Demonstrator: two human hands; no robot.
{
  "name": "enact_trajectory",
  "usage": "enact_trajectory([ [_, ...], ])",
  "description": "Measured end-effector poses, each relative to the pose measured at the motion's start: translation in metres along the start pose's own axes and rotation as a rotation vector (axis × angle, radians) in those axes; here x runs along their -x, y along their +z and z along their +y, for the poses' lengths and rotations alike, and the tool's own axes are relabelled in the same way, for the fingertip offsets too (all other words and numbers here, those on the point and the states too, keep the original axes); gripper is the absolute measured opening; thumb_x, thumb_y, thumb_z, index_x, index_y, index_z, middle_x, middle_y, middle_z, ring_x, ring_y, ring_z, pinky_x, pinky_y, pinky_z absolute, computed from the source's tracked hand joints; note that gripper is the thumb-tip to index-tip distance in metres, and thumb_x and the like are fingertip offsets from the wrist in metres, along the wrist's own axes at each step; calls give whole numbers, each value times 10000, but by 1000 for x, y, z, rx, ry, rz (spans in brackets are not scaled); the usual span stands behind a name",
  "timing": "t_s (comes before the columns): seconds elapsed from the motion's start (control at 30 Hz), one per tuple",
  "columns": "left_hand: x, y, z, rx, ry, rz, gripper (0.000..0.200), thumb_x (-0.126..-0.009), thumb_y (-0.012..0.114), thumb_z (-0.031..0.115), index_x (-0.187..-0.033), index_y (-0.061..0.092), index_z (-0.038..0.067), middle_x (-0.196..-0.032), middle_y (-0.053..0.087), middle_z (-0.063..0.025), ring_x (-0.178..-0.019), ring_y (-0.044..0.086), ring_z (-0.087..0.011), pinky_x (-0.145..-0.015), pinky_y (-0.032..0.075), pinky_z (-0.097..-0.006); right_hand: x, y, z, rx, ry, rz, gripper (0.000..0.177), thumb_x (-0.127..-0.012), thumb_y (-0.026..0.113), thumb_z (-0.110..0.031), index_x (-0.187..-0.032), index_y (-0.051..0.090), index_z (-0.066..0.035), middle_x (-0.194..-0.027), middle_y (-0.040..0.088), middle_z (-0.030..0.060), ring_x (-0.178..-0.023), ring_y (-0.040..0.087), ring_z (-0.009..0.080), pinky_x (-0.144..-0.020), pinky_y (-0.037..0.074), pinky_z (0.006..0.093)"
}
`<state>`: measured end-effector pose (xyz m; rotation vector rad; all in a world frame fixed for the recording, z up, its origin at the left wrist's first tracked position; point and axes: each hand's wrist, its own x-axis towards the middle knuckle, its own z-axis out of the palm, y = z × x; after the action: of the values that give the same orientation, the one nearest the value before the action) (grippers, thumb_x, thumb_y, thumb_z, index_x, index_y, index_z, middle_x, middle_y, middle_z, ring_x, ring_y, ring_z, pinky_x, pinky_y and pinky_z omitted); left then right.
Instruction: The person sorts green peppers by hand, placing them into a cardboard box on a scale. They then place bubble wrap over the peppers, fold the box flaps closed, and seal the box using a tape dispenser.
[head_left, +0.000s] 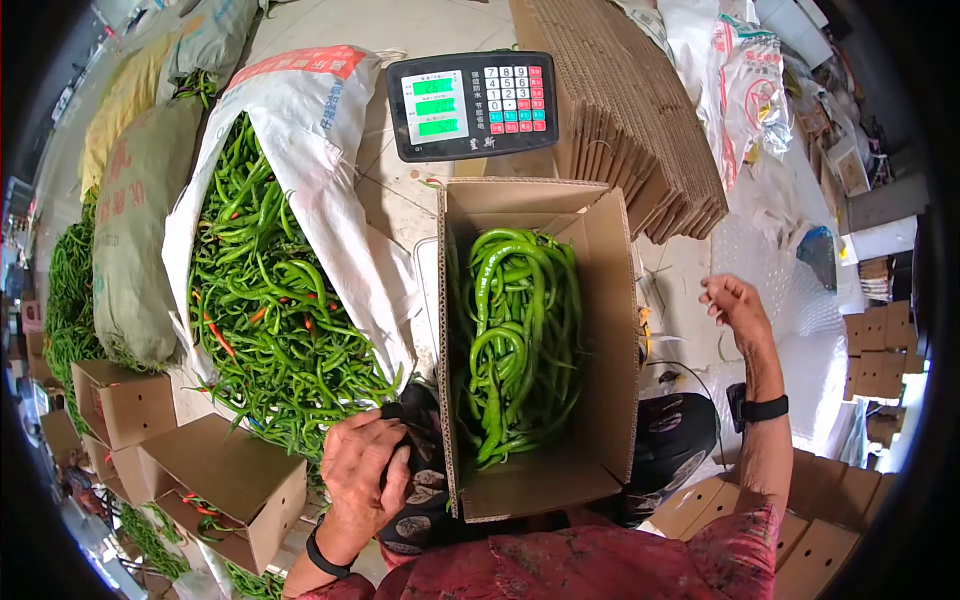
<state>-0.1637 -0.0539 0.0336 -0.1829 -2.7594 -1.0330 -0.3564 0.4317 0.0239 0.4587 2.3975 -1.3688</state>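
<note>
Red patterned sleeves and cloth (520, 565) are seen across the bottom of the frame, below an open cardboard box (541, 493) that is placed upright at the center. Long green peppers (510, 340) are piled inside the box, several bent into curves on top, with bare cardboard exposed at its lower end.

The left hand (365, 470) is held just outside the box, at lower left of center, beside dark patterned trousers (418, 515). Its fingers are curled inward; whether anything is grasped by them cannot be told. The right hand (735, 303) is raised at right of center, well apart from the box, its fingers loosely bent and released. Black bands (326, 556) are worn on both forearms.

Above the box, a black display panel (472, 143) with a keypad and green-lit readouts is seen; the digits are too blurred to be read. At left of center, a white sack (325, 170) is laid open, filled with green peppers among which a few red ones are mixed. Folded cardboard (630, 110) is stacked at upper right. More peppers are held in a smaller open carton (275, 525) at lower left, and cartons with round holes (815, 560) are grouped at lower right.
</note>
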Motion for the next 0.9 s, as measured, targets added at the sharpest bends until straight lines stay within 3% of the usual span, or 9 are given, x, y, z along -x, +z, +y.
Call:
enact_trajectory([
  [0.27,0,2,6,-29,-27,0,245,-709,673,-7,-954,677,-9,-965,666,-146,-977,614,-348,-855,489,-418,11,-5,158,-107,328,-32,177,-925,631,-233,-1025,651,-88,-832,672,-3,-634,563,62,-541,416,203],
  [0.37,1,4,6,-32,-35,6,245,-708,671,-10,-953,678,-9,-966,667,-144,-977,614,-346,-856,490,-416,21,5,176,-176,434,-77,177,-930,634,-198,-1044,640,-62,-836,681,34,-644,609,94,-549,460,216],
  [0.5,1,4,6,-27,-30,4,243,-710,670,-12,-953,681,-7,-965,667,-144,-976,614,-346,-858,490,-417,34,14,197,-246,409,-187,149,-923,650,-208,-1024,647,-98,-864,683,-2,-706,635,108,-609,485,260],
  [0.6,0,5,7,-33,-31,-5,253,-713,669,-15,-966,679,-5,-969,665,-145,-972,615,-350,-858,489,-420,32,22,231,-211,453,-140,162,-914,663,-224,-1012,654,-96,-869,680,-3,-710,629,100,-627,491,275],
  [0.9,-4,4,14,-76,-42,-54,240,-739,660,-20,-978,669,-6,-984,653,-145,-1000,600,-354,-875,476,-434,37,15,87,-186,110,-41,249,-949,598,-250,-1091,645,-50,-881,669,22,-678,573,69,-583,436,194],
])
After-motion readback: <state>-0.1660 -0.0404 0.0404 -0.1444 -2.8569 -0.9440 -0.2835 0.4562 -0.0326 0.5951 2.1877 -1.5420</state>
